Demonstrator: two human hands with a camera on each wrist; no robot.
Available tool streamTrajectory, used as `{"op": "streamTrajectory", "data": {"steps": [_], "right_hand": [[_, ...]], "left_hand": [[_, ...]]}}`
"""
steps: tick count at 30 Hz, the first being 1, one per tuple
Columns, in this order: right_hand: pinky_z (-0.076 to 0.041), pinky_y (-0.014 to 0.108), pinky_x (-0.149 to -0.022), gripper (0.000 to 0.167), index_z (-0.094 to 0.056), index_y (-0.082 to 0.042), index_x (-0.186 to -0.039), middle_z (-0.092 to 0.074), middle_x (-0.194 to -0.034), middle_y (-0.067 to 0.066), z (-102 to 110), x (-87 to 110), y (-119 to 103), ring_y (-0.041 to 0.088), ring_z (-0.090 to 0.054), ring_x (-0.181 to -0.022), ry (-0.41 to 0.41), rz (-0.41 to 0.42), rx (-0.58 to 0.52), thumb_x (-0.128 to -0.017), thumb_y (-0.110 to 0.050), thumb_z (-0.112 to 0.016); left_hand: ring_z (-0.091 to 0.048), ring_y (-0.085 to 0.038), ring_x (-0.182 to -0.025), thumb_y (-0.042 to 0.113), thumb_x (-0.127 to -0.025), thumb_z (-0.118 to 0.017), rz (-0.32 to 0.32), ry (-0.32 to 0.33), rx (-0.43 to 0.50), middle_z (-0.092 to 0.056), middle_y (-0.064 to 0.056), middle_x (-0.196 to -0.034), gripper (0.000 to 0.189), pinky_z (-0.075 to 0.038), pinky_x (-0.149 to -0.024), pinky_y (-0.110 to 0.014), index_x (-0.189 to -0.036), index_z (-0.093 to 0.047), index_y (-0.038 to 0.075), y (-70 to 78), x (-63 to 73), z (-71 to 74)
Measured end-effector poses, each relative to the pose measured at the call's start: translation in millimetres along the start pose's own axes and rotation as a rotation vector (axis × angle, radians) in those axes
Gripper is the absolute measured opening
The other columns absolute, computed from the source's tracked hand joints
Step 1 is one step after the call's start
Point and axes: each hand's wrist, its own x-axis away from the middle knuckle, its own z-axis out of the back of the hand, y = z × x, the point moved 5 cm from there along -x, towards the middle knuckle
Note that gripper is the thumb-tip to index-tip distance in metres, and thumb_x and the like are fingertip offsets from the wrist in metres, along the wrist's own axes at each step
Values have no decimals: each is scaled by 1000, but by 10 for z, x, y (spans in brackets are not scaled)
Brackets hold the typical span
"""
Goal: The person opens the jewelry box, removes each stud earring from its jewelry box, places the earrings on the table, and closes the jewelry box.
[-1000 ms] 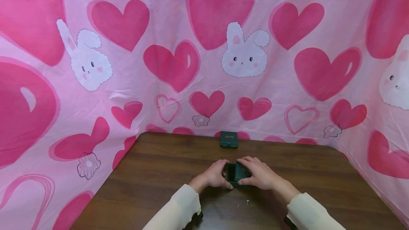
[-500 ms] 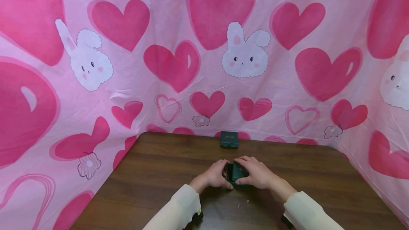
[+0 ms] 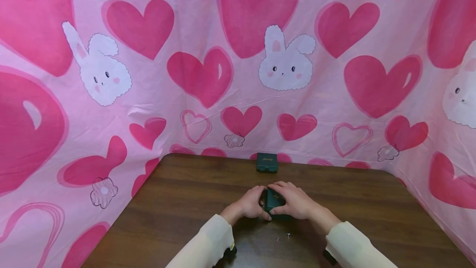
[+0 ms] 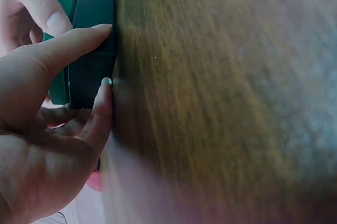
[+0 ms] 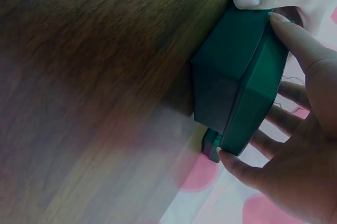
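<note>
A dark green jewelry box base (image 4: 93,77) stands on the table between both hands. My left hand (image 3: 251,204) grips its left side, the thumb along the near wall and the fingers round the side. The green lid (image 5: 258,90) sits over the base, in line with its rim in the right wrist view. My right hand (image 3: 297,202) holds the lid, thumb at the near edge and fingers at the far edge. The inside of the box is hidden.
On the brown wooden table (image 3: 186,189), a small silvery piece (image 3: 288,235) and a smaller one (image 3: 277,239) lie in front of the box. Another dark green box (image 3: 267,163) with gold lettering stands at the back edge. A pink heart-patterned cloth (image 3: 245,90) hangs behind.
My right hand has moved left with the lid, which now covers the base's dark opening seen before. My left hand has stayed in place on the base.
</note>
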Motion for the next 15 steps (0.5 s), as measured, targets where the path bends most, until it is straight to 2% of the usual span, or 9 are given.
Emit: {"op": "streamTrajectory", "data": {"steps": [15], "right_hand": [[-41,70,-96,77,-54,-9,-145,-55,-142,13,-24,-30,18,34,-51,-123,-39,58,-35,-84,-44,-83]], "left_hand": [[-52,-17,-100,17,-73,-95,-12,-5,-5,-55,-1,-116,78,-49,-95,-36,-137,-51,9,-28,-18,-3]]}}
